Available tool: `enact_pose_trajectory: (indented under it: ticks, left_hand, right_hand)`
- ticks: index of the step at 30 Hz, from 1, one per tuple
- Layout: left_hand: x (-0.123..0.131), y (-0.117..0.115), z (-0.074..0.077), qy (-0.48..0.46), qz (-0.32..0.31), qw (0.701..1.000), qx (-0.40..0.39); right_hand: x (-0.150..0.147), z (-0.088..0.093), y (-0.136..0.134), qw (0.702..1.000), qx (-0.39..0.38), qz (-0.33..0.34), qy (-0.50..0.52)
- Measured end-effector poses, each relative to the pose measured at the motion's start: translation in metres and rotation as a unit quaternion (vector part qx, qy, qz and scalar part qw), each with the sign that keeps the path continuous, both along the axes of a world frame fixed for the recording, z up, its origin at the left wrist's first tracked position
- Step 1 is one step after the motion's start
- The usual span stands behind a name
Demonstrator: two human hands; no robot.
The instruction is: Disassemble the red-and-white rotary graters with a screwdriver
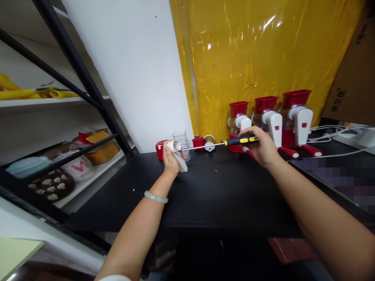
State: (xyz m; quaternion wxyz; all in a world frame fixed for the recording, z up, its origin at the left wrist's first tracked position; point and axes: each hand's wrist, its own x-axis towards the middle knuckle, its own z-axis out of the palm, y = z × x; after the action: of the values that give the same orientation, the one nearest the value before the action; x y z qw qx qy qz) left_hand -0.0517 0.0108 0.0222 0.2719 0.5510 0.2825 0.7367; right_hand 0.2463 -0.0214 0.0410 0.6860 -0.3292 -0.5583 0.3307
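Note:
My left hand (170, 160) is closed around a white plastic crank handle (182, 163), its round hub turned up and to the right. In my right hand (263, 147) is a screwdriver (240, 140) with a black and yellow grip, held between thumb and fingers. Its long metal shaft runs left, nearly level, and the tip meets the hub; whether it sits in a screw is too small to tell. Behind my left hand stand a red base (159, 150) and a clear plastic housing (185, 145). A red part (198, 142) and a metal grater drum (209, 143) lie beyond the shaft.
Several red and white rotary graters, one of them this grater (297, 117), line the back right of the black table (205, 195). A dark flat screen (331, 179) lies at right, near white cables (331, 134). A black-framed shelf (96, 171) stands left; yellow sheeting (263, 58) hangs behind.

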Motion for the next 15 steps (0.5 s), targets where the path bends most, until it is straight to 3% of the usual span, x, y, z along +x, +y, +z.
enact_pose_trajectory:
  ticks: [4, 10, 15]
  left_hand:
    - [-0.0004, -0.0002, 0.0001, -0.002, -0.002, 1.000, 0.003]
    - [-0.0009, 0.0016, -0.0019, -0.001, -0.016, 1.000, 0.020]
    - [-0.0016, 0.0019, -0.0027, 0.000, -0.022, 0.999, 0.024]
  right_hand:
    - [0.0020, -0.0069, 0.0065, 0.997, -0.029, -0.060, -0.042]
    - [-0.0004, -0.0041, 0.0043, 0.994, 0.044, 0.085, 0.057]
    - [0.0030, -0.0082, 0.0092, 1.000, -0.014, -0.025, -0.008]
